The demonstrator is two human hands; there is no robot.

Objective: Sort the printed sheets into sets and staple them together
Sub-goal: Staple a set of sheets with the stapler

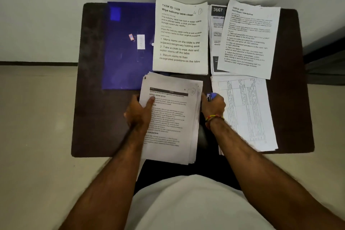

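Paper stack [172,117] lies lengthwise away from the person, top edge twd far side, near end overhanging the table [89,117]. Left hand [139,113] grips its left edge, thumb on top. Right hand [214,105] curls round blue stapler [211,96] (nose pointing at stack's right edge). Blue folder [127,46] + three other paper piles around.

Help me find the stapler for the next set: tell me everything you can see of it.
Only a little of the stapler shows. It is blue, seemingly plastic, with a silvery metal end, poking out above the right hand, whose fingers curl round it. That end points toward the right edge of the stack of printed sheets gripped by the left hand. The rest is hidden in the fist, so whether it touches the paper cannot be told.
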